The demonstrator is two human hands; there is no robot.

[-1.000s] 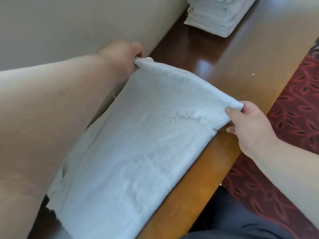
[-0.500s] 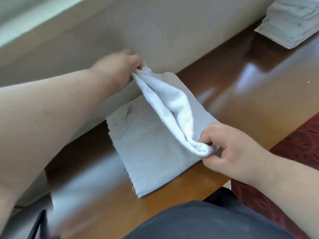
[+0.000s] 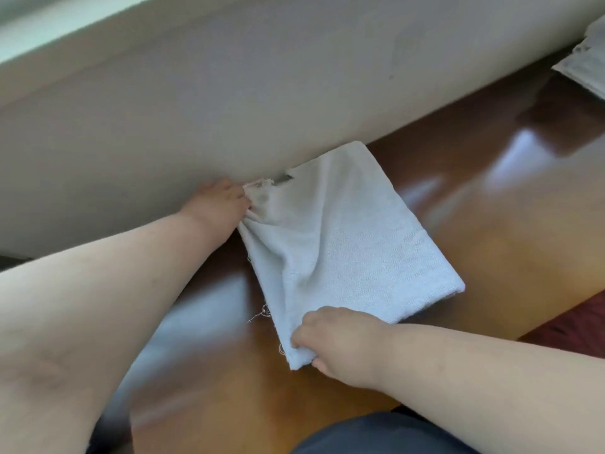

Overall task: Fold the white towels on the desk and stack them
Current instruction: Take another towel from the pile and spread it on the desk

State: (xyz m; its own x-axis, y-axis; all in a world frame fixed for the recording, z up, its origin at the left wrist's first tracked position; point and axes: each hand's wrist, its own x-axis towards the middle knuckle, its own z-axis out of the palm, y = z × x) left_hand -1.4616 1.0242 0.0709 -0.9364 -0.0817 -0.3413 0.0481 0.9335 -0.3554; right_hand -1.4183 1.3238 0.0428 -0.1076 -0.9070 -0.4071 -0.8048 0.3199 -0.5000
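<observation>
Towel [image 3: 343, 240] lies folded on the desk [image 3: 491, 224]; left hand [image 3: 219, 203] pinches its far corner, right hand [image 3: 334, 342] its near corner

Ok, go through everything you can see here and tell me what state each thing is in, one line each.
White towel: folded over, lying on the desk, wrinkled near the left hand.
Left hand: pinching the towel's far frayed corner, by the wall.
Right hand: gripping the towel's near corner.
Towel stack: on the desk at the far right, mostly out of frame.
Desk: glossy wood, bare around the towel.
</observation>
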